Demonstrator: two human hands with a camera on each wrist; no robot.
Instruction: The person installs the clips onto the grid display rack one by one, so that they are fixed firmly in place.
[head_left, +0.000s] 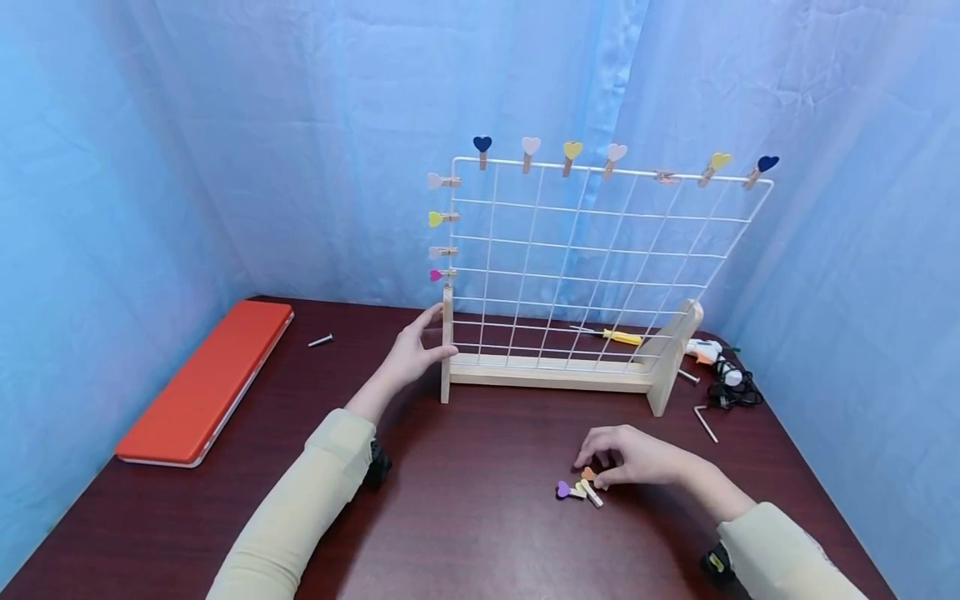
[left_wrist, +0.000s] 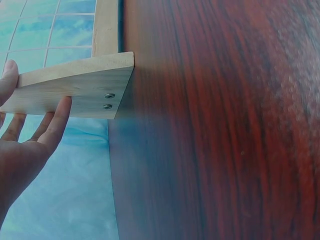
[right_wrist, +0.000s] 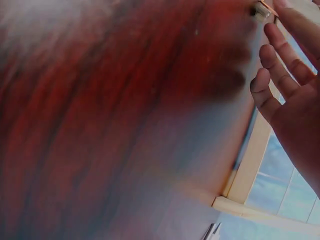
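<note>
My left hand (head_left: 408, 358) holds the left side panel (left_wrist: 75, 87) of a wooden stand, with the thumb at its front edge and the fingers against its outer face. A white wire grid (head_left: 562, 247) leans back in this stand. Heart clothespins line its top and left edges, among them a pink one (head_left: 436, 275). Low over the table, my right hand (head_left: 637, 457) pinches an orange heart clothespin (head_left: 588, 473), its clip partly hidden by the thumb. Beside it lie a purple heart clothespin (head_left: 563, 490) and a pale clothespin (head_left: 592, 494).
An orange-red case (head_left: 213, 379) lies at the left, with a bolt (head_left: 320, 341) near it. Behind the stand is a yellow screwdriver (head_left: 622, 337). To the right are a glue gun (head_left: 703, 350), a dark cord (head_left: 738, 390) and a hex key (head_left: 706, 424). Blue curtains surround the table.
</note>
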